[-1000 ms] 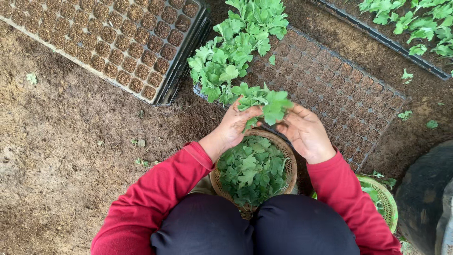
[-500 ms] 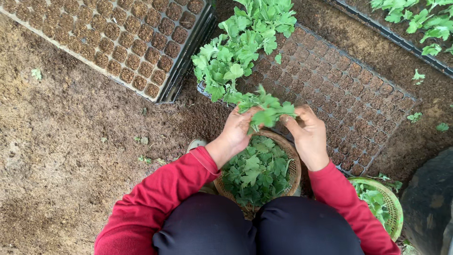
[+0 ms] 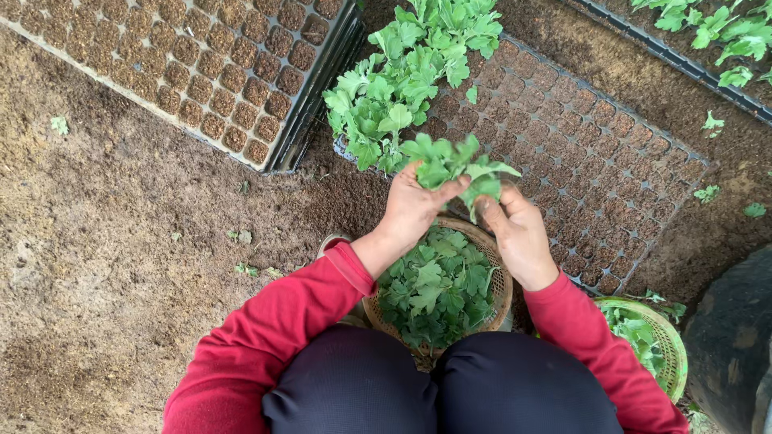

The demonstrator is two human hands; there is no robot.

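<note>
Bare brown soil is surrounding the seedling tray (image 3: 611, 169) at upper centre of the frame. Just above the woven basket (image 3: 503, 281) of cuttings, the left hand (image 3: 414, 209) and right hand (image 3: 519, 233) are both closing their fingers around a bunch of green cuttings (image 3: 458, 165).

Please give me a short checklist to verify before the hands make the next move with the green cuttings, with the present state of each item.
1. Bunch of cuttings gripped by left hand: ok.
2. Right hand touching the bunch from below: ok.
3. Free cells in the seedling tray ahead: ok, many hold only soil.
4. Woven basket between the knees has more cuttings: ok.
5. Stems aligned, undamaged: cannot tell, hidden by leaves.
</note>
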